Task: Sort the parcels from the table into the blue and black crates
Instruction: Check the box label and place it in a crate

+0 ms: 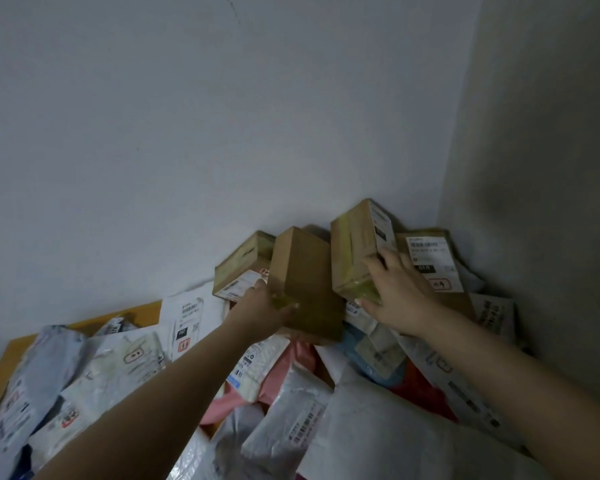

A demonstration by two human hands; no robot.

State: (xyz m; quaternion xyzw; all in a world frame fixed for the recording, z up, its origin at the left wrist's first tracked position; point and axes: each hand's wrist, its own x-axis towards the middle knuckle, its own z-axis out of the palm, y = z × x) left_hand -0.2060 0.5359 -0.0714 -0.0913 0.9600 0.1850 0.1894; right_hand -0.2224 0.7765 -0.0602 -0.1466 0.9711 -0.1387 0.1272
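Bare walls met in a dim corner.
A pale grey wall [187, 133] rose behind the orange worktop [142, 311], and a darker side wall [548, 168] joined it at the right, a faint thin mark running near the top.

One view only: head cam, wide-angle, worn by the person, so no second view to share scene w/. It looks forward and slightly down toward a room corner where two pale walls [222, 116] meet at right. Walls fill the upper half; straight lines bow near the edges from the lens. Both forearms enter from the bottom edge and reach away from the cam, left hand [260, 311] and right hand [400, 296] near frame centre. The parcel pile [291, 393] on the table [142, 315] sits close, filling the lower part, nearest items blurred.
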